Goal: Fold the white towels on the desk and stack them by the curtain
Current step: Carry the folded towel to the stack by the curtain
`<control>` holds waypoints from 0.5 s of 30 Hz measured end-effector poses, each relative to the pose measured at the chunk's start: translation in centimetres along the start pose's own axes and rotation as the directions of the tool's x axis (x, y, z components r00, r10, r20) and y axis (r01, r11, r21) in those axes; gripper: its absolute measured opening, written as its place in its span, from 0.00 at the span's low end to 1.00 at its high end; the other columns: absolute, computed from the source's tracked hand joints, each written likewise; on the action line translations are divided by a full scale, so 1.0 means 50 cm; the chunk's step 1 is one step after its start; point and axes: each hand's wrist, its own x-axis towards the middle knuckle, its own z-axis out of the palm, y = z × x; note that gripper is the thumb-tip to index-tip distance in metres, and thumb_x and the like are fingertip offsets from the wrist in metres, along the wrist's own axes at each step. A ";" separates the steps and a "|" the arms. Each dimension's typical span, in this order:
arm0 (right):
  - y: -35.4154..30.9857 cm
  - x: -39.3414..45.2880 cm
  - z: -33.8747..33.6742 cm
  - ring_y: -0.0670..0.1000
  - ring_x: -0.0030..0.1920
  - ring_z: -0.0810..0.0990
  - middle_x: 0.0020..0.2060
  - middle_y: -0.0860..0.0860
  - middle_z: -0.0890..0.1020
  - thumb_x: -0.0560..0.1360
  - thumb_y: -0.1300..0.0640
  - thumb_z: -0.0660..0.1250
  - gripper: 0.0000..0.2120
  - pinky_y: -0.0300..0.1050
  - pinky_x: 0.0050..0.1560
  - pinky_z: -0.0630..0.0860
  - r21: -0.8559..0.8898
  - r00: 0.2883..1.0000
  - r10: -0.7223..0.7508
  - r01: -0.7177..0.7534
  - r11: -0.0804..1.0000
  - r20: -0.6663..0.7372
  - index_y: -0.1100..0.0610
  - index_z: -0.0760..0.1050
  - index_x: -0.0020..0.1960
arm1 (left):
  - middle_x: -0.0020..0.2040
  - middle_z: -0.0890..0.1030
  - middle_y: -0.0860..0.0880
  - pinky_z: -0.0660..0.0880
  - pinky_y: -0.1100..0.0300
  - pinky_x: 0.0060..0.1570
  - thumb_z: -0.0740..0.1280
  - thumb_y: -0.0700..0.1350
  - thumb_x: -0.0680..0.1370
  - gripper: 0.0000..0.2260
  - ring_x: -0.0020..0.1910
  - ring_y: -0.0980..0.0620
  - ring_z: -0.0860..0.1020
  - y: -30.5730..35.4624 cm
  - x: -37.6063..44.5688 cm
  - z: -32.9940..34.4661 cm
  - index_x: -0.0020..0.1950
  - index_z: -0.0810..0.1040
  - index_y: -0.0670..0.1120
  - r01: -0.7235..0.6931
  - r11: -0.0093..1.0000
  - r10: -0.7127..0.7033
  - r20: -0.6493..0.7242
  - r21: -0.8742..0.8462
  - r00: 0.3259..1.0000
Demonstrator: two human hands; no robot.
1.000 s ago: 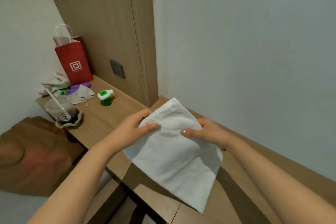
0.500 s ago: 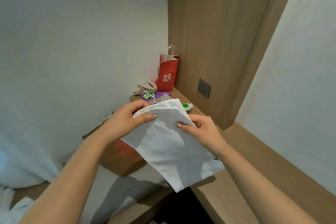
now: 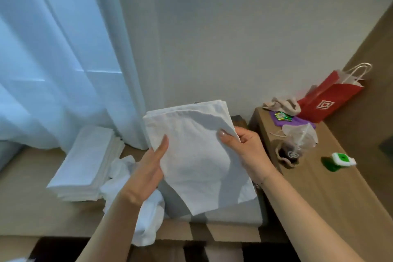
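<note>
- I couldn't see the fingers of my left hand [image 3: 146,169] behind the folded towel [image 3: 197,155].
- The towel hid part of the crumpled towels [image 3: 136,204].
- The curtain [image 3: 59,53] ran off the frame's left edge.

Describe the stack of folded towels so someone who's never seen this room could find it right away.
Find the pale blue curtain on the left. At its foot lies the stack of folded towels, flat and squared, unlike the crumpled towel beside it.
</note>
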 end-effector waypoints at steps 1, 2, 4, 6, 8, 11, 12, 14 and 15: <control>0.008 0.017 0.028 0.58 0.41 0.80 0.44 0.66 0.81 0.70 0.50 0.72 0.13 0.51 0.44 0.75 0.016 0.999 0.006 -0.007 1.000 0.037 0.61 0.83 0.45 | 0.54 0.85 0.52 0.80 0.61 0.48 0.61 0.53 0.80 0.15 0.52 0.55 0.83 -0.005 -0.009 -0.018 0.62 0.77 0.48 -0.008 1.000 0.008 -0.087 -0.006 0.996; 0.017 0.034 0.054 0.55 0.39 0.79 0.40 0.63 0.82 0.71 0.52 0.71 0.10 0.48 0.42 0.75 0.035 0.997 0.017 -0.019 0.999 0.074 0.59 0.83 0.43 | 0.53 0.85 0.52 0.80 0.59 0.48 0.62 0.55 0.80 0.16 0.51 0.54 0.83 -0.010 -0.015 -0.038 0.61 0.77 0.48 -0.019 1.000 0.020 -0.189 0.005 0.982; 0.037 0.064 0.102 0.51 0.38 0.77 0.36 0.59 0.80 0.72 0.53 0.71 0.11 0.45 0.41 0.73 0.067 0.991 0.034 -0.043 0.997 0.132 0.62 0.82 0.42 | 0.57 0.84 0.49 0.78 0.50 0.57 0.65 0.59 0.76 0.20 0.54 0.49 0.82 -0.011 -0.028 -0.082 0.63 0.77 0.49 -0.034 0.999 0.044 -0.355 0.034 0.934; 0.061 0.092 0.149 0.55 0.41 0.77 0.39 0.65 0.80 0.73 0.51 0.71 0.19 0.50 0.44 0.73 0.079 0.976 0.062 -0.080 0.994 0.207 0.69 0.78 0.45 | 0.56 0.84 0.49 0.74 0.45 0.62 0.68 0.60 0.74 0.20 0.57 0.47 0.81 -0.007 -0.051 -0.129 0.61 0.79 0.52 -0.061 0.998 0.069 -0.450 0.034 0.890; 0.081 0.108 0.203 0.57 0.41 0.79 0.41 0.64 0.81 0.74 0.51 0.71 0.19 0.52 0.45 0.74 0.085 0.964 0.093 -0.118 0.989 0.249 0.70 0.77 0.45 | 0.56 0.84 0.51 0.73 0.43 0.64 0.71 0.62 0.72 0.18 0.58 0.47 0.80 -0.004 -0.077 -0.176 0.58 0.80 0.56 -0.092 0.996 0.090 -0.501 0.021 0.861; 0.114 0.123 0.290 0.57 0.43 0.82 0.44 0.61 0.84 0.74 0.51 0.70 0.12 0.54 0.48 0.77 0.070 0.945 0.155 -0.182 0.981 0.288 0.60 0.83 0.44 | 0.56 0.83 0.48 0.73 0.41 0.64 0.71 0.61 0.72 0.14 0.59 0.43 0.79 0.005 -0.101 -0.246 0.54 0.83 0.56 -0.125 0.992 0.097 -0.552 -0.014 0.828; 0.121 0.125 0.323 0.59 0.45 0.83 0.45 0.61 0.84 0.73 0.50 0.70 0.11 0.56 0.50 0.78 0.063 0.938 0.172 -0.200 0.978 0.302 0.59 0.83 0.45 | 0.55 0.84 0.48 0.74 0.42 0.63 0.71 0.58 0.74 0.12 0.58 0.43 0.80 0.006 -0.103 -0.276 0.52 0.84 0.55 -0.138 0.989 0.088 -0.576 -0.045 0.813; 0.136 0.134 0.393 0.63 0.48 0.82 0.47 0.63 0.83 0.72 0.49 0.71 0.17 0.60 0.53 0.78 0.047 0.928 0.195 -0.221 0.974 0.317 0.63 0.81 0.49 | 0.53 0.85 0.48 0.78 0.49 0.54 0.69 0.53 0.75 0.08 0.53 0.47 0.82 0.012 -0.105 -0.338 0.51 0.83 0.54 -0.167 0.981 0.079 -0.596 -0.094 0.799; 0.145 0.138 0.431 0.62 0.47 0.82 0.47 0.65 0.82 0.72 0.48 0.71 0.19 0.61 0.53 0.78 0.039 0.925 0.203 -0.228 0.973 0.321 0.65 0.80 0.50 | 0.51 0.85 0.49 0.80 0.53 0.49 0.68 0.51 0.77 0.08 0.50 0.50 0.84 0.018 -0.104 -0.371 0.52 0.83 0.53 -0.179 0.978 0.082 -0.602 -0.103 0.794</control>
